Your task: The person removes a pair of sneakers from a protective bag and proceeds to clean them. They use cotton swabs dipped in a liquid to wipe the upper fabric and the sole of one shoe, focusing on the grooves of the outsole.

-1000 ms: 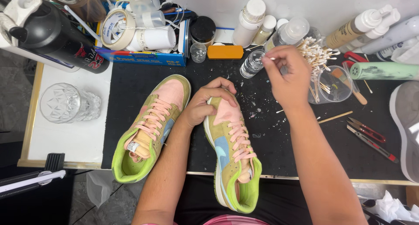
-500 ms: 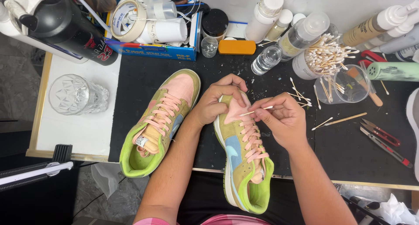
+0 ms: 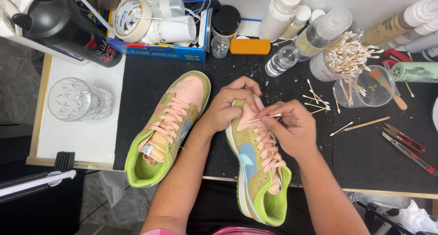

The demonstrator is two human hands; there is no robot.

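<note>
My left hand (image 3: 230, 103) grips the toe of a sneaker (image 3: 258, 171) with olive, pink and blue panels, pink laces and a lime-green collar. That shoe lies across the table's front edge, heel toward me. My right hand (image 3: 289, 125) pinches a cotton swab (image 3: 264, 118) and presses its tip on the pink toe box. The matching sneaker (image 3: 166, 128) lies to the left on the black mat (image 3: 137, 87), untouched.
A jar of cotton swabs (image 3: 344, 57), clear cups and several bottles (image 3: 319, 32) stand at the back right. Loose swabs (image 3: 317, 103), a wooden stick, snips (image 3: 406, 139) and a cutter lie right. A cut-glass tumbler (image 3: 75, 100), tape roll (image 3: 132, 18) and blue box are left.
My right hand came back from the small glass jar with a swab and now rubs it on the toe box. My left hand stayed on the toe.
</note>
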